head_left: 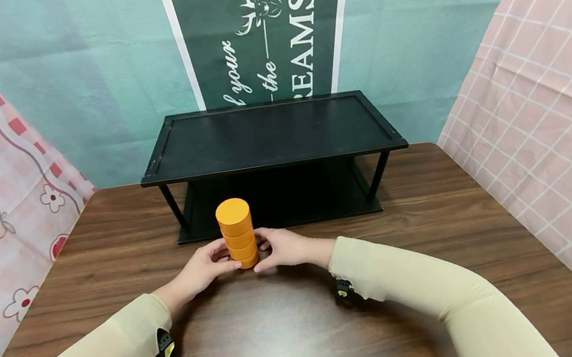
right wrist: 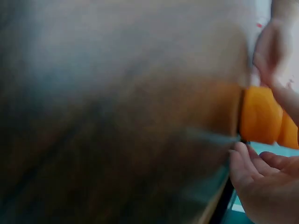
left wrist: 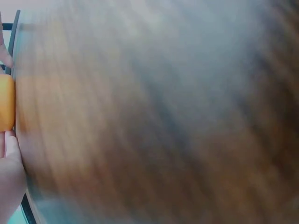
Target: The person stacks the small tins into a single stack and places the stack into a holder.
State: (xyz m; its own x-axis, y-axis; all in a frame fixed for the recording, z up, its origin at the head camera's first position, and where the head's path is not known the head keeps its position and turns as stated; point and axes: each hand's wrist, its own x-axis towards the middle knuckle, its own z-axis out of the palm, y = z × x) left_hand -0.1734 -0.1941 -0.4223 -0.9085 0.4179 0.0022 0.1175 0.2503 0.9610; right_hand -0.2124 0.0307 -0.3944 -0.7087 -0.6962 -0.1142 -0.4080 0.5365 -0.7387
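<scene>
A stack of several orange round blocks (head_left: pixel 238 232) stands upright on the table in front of the black shelf, seams showing between its layers. My left hand (head_left: pixel 203 269) holds the stack low on its left side, thumb across the front and fingers reaching behind. On the other side, my right hand (head_left: pixel 285 246) curves loosely around the base with its thumb near the bottom edge. In the right wrist view a small gap shows between the right fingertips (right wrist: pixel 240 148) and the orange block (right wrist: pixel 260 115). Only the lowest block (left wrist: pixel 6 102) shows at the left wrist view's edge.
A black two-tier shelf (head_left: pixel 270 136) stands at the back of the brown wooden table (head_left: pixel 433 244), its lower tier just behind the stack. Cloths hang around the table: teal with a dark green panel behind, fruit-patterned (head_left: pixel 4 195) on the left, pink checked (head_left: pixel 540 111) on the right.
</scene>
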